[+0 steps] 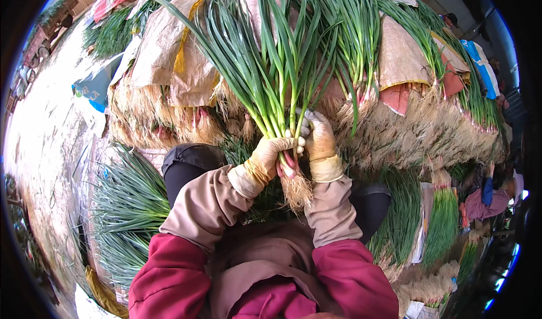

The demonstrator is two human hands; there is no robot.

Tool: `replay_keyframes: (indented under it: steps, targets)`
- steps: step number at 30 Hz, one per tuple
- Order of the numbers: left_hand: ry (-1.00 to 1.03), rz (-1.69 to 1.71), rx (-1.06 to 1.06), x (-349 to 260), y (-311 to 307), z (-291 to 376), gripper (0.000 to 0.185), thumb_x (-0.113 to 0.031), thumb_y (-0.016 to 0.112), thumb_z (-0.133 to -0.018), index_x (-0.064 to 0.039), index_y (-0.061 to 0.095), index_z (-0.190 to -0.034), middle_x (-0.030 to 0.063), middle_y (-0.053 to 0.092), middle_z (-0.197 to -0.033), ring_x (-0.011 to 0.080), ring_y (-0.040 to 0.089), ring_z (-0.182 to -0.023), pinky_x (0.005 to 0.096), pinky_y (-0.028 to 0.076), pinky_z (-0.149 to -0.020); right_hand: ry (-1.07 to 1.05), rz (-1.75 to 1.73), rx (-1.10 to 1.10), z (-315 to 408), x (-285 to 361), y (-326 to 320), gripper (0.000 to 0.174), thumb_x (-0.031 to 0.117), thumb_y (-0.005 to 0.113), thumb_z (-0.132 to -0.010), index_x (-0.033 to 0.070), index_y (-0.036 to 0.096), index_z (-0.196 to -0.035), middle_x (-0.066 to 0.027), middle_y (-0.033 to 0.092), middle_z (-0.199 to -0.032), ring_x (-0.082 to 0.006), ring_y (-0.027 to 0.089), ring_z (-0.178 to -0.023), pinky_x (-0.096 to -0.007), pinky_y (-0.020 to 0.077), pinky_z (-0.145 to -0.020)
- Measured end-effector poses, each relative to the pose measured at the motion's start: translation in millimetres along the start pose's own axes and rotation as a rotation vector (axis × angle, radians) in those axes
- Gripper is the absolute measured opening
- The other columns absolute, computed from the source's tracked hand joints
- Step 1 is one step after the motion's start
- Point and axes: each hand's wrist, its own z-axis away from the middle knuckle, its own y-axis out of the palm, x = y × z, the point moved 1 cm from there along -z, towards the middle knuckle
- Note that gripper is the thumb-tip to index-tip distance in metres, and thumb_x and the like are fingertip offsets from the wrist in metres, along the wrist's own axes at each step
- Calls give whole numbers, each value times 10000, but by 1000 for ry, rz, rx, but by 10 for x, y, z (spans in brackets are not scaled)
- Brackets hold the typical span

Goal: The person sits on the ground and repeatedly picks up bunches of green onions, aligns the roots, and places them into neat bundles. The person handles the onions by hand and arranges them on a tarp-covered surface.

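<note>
My left hand, in a pale, yellow-stained glove, is closed around the lower stems of a bunch of green onions. Its long leaves fan out away from me, while the pinkish bulbs and stringy roots hang below that hand, towards my lap. My right hand, gloved alike, touches the right side of the same bunch with bent fingers; whether it grips any stems cannot be told, since part of the fingers is hidden. Both wrists are covered by brown sleeves over red ones.
Beyond my hands a long heap of green onions, roots facing me, lies partly under woven sacks. More green onions lie at my left and right. A person in a checked garment is at the far right. Carts stand at the far upper left.
</note>
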Motion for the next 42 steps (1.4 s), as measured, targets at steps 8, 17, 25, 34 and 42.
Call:
replay_keyframes:
  steps: [8,17,25,34,42]
  targets:
    - [125,289,330,-344,149,217,267,-159,667,-746,-6,536,-920,58,544,-781,170,516,-733,309,421,-756,-613,1507,-293,513,483,-120,135,195,624,-831,75,620,-892,-136,643,-829,-305,618,-711,-360,491,-650]
    - [-25,263,296,-118,61,-81,316,-48,622,-793,-27,531,-1094,116,607,-941,174,564,-733,337,467,-739,-607,2129,-659,-106,1174,-582,230,287,612,-805,66,633,-867,-170,632,-788,-370,603,-725,-439,474,-646]
    - [-12,260,196,-129,85,-94,263,-10,613,-786,-35,548,-1040,156,614,-1012,165,561,-703,322,476,-718,-860,780,-334,295,1509,135,111,45,626,-817,-10,591,-907,-42,582,-691,-101,535,-535,-254,434,-498]
    - [-57,210,254,-162,220,-60,299,-62,587,-829,72,564,-1095,148,639,-949,238,620,-881,341,503,-804,-689,1450,-112,864,517,351,205,209,703,-794,85,632,-940,-63,595,-787,-189,570,-670,-347,475,-616]
    - [7,158,220,-45,43,-108,285,-86,622,-780,-6,550,-1044,126,627,-954,214,614,-836,346,511,-746,36,450,437,77,474,57,403,293,620,-875,27,530,-1164,24,585,-914,-51,536,-755,-172,433,-640]
